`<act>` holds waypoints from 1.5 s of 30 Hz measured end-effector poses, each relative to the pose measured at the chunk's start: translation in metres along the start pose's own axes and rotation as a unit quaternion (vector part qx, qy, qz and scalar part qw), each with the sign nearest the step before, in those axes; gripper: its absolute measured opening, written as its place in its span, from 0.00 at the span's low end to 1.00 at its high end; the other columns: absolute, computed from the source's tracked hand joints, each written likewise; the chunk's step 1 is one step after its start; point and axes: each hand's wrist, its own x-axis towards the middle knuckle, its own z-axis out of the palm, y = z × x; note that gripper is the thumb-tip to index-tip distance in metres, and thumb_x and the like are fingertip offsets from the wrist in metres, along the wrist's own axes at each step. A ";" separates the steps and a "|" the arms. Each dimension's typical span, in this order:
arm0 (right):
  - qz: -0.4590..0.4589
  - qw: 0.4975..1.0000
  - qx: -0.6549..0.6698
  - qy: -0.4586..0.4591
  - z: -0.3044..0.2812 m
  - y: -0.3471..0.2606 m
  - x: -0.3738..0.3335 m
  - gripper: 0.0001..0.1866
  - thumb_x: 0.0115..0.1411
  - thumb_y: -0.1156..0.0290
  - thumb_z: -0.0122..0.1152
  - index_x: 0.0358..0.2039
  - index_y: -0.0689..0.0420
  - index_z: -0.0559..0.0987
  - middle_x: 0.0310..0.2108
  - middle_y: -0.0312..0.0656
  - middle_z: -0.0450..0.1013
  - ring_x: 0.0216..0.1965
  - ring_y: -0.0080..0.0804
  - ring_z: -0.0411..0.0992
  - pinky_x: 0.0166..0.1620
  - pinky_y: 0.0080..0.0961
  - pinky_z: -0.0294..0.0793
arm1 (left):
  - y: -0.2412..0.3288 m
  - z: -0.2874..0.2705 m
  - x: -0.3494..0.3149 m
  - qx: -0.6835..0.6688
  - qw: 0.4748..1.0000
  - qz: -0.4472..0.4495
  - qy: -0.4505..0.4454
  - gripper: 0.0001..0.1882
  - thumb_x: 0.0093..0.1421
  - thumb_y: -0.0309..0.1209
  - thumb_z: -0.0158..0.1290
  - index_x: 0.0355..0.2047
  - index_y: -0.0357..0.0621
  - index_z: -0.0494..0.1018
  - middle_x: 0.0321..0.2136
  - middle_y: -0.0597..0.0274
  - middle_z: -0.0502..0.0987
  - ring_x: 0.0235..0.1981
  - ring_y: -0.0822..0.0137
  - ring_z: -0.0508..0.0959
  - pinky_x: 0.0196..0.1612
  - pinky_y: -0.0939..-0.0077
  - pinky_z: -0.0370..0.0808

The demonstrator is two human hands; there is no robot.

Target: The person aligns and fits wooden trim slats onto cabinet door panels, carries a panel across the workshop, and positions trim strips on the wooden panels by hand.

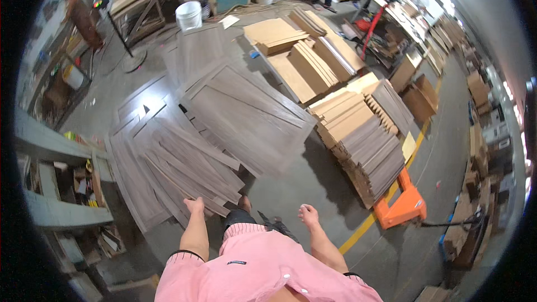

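My left hand (194, 206) hangs low at the near edge of a spread of grey wood-grain strips (184, 151). Its fingers look slightly apart and overlap one strip's edge in view; whether they touch it I cannot tell. Out to the right, over the grey floor, my right hand (308, 214) is loosely curled with nothing visible in it. Wide grey wood-grain panels (251, 109) lie overlapping beyond the strips, with light glinting off some at the left.
Right of the panels stands a stack of tan and grey boards (358, 134), with an orange pallet jack (400, 204) at its near end. More tan boards (313, 59) lie behind. A white bucket (189, 15) and a stand fan's post (120, 33) are farther back. Other people stand in the distance.
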 end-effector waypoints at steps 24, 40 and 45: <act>0.114 0.970 0.165 0.137 -0.076 0.210 -0.127 0.13 0.64 0.64 0.58 0.39 0.60 0.81 0.32 0.41 0.78 0.29 0.31 0.76 0.29 0.29 0.75 | 0.346 -0.016 -0.271 -0.042 0.674 0.705 -0.216 0.19 0.65 0.36 0.55 0.51 0.38 0.76 0.47 0.46 0.80 0.50 0.53 0.80 0.54 0.65 0.75; 0.015 0.995 0.057 0.080 -0.072 0.169 -0.141 0.17 0.65 0.60 0.58 0.38 0.64 0.79 0.36 0.48 0.78 0.34 0.37 0.76 0.37 0.34 0.75 | 0.280 -0.184 -0.564 0.054 0.104 0.899 -0.422 0.16 0.64 0.36 0.51 0.51 0.51 0.77 0.40 0.62 0.80 0.44 0.66 0.79 0.46 0.67 0.75; 0.060 0.989 0.068 0.118 -0.086 0.187 -0.153 0.19 0.64 0.57 0.57 0.36 0.64 0.78 0.36 0.49 0.78 0.35 0.38 0.76 0.39 0.35 0.74 | 0.242 -0.177 -0.532 -0.083 0.084 0.789 -0.602 0.17 0.64 0.39 0.51 0.50 0.50 0.78 0.40 0.61 0.81 0.43 0.65 0.80 0.45 0.67 0.76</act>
